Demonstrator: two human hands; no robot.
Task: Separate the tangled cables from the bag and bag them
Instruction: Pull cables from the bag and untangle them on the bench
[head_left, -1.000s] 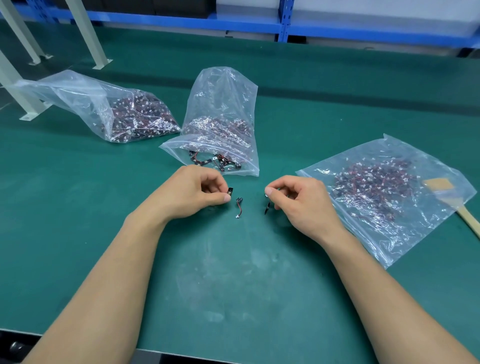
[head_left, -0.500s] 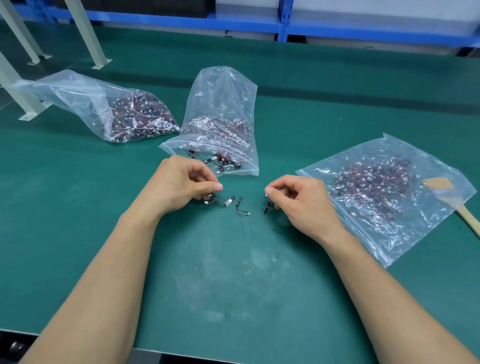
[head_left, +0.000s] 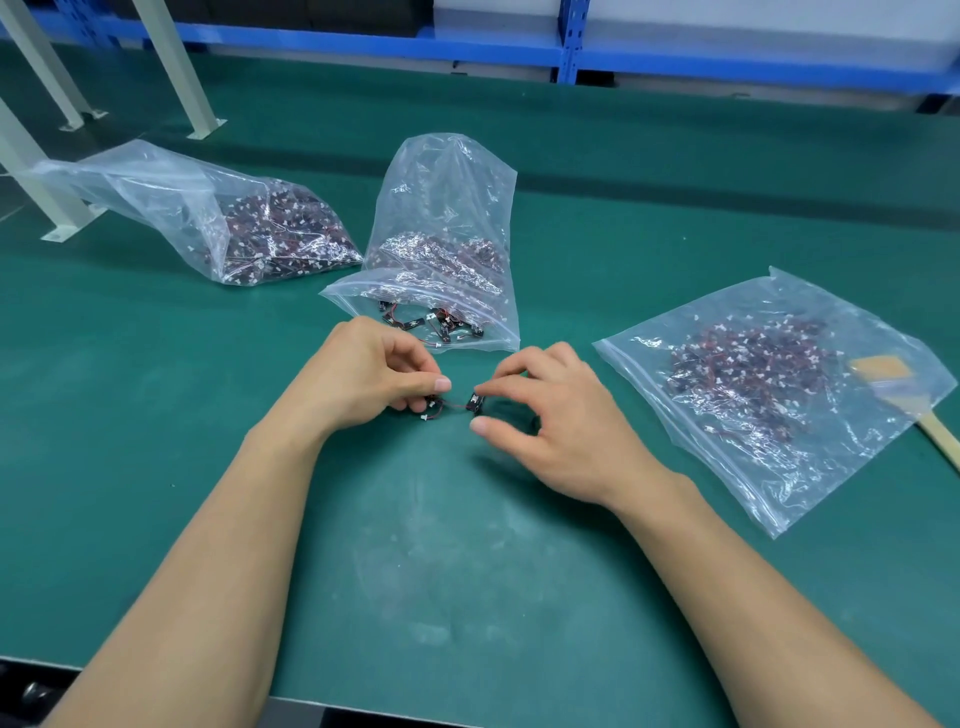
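Grip: cable (head_left: 453, 407) pinched by left hand (head_left: 374, 379), only touched by unclenched right hand (head_left: 566, 436) | long axis parallel to near bench (head_left: 467, 582) edge.

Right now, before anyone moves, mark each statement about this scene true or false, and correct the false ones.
1. The left bag, middle bag and right bag are all on the table. True.
2. The left hand pinches a cable. True.
3. The right hand is inside the right bag. False: it is outside every bag, by the cable.
4. The middle bag is empty. False: it holds cables.
5. A brush lies at the right bag's edge. True.
6. The table is red. False: it is green.
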